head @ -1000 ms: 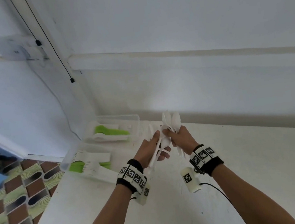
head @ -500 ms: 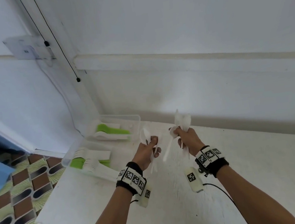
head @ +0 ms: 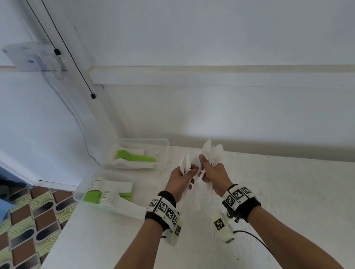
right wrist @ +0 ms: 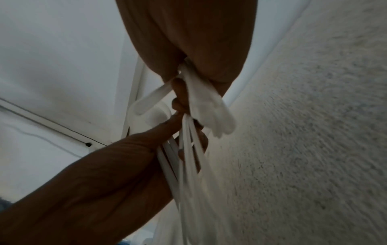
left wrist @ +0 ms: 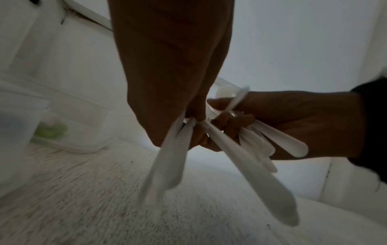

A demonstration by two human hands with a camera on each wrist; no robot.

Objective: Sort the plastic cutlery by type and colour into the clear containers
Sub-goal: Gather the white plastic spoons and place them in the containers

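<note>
Over the white table [head: 293, 209] my two hands are held close together, each gripping a bunch of white plastic spoons. My left hand [head: 182, 176] holds a few white spoons [head: 186, 164], bowls up; their handles [left wrist: 171, 165] hang below the fist. My right hand [head: 213, 171] holds a larger bunch of white spoons [head: 213, 152], with the handles [right wrist: 209, 106] sticking out under the fingers. The hands touch or nearly touch at the fingers. Two clear containers lie to the left: the far container [head: 162, 149] and the near container [head: 79, 194].
The far container holds green spoons [head: 134, 157] and white ones. The near container holds green and white forks [head: 103, 193]. The wall [head: 237, 116] runs close behind. The table's left edge [head: 58, 243] drops to a tiled floor. A black cable [head: 256, 240] trails from my right wrist.
Half a second ago my hands were apart, each with its own white spoons. They have now come together again in front of me.
</note>
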